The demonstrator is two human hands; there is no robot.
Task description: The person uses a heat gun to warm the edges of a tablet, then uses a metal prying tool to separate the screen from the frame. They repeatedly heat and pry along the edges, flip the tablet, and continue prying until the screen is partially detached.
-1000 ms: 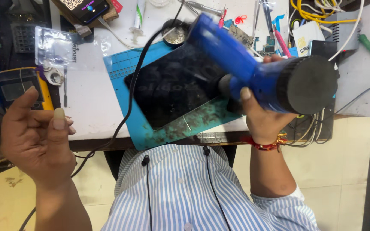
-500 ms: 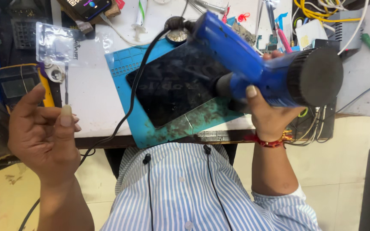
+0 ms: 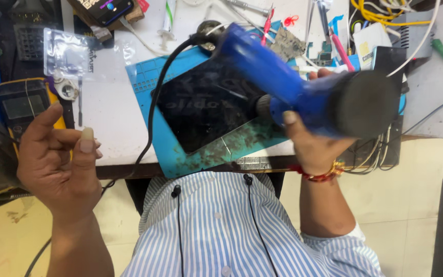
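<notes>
Nearest the camera, a blue-and-white striped shirt (image 3: 232, 231) with thin black earphone cords is seen below the edge of the white workbench (image 3: 108, 118). Just above it the right hand (image 3: 311, 146) is wrapped firmly around the handle of a blue heat gun (image 3: 303, 92), a red and gold thread bracelet (image 3: 321, 173) at the wrist; the forearm rises almost straight from the shirt and the wrist is bent inward. The gun's long axis is laid slantwise, its dark round rear end to the right of the hand and its blurred barrel carried up and to the left, so that the nozzle end is held above the dark tablet (image 3: 206, 110). That tablet is laid face up on a teal repair mat (image 3: 149, 77), to the left of the right hand and close under the gun, and it is clearly nearer to this hand than to the other. A black power cord (image 3: 150, 123) is draped over the left part of the mat, down past the bench edge. The left hand (image 3: 60, 164) is raised well to the left of the tablet, off the bench edge, holding nothing, its fingers loosely curled and thumb up. Beyond it, left of the mat, a yellow multimeter (image 3: 24, 105) and a clear plastic bag (image 3: 70, 54) are laid. Farther back, above the tablet, scattered tools and yellow wires (image 3: 380, 10) are seen.
</notes>
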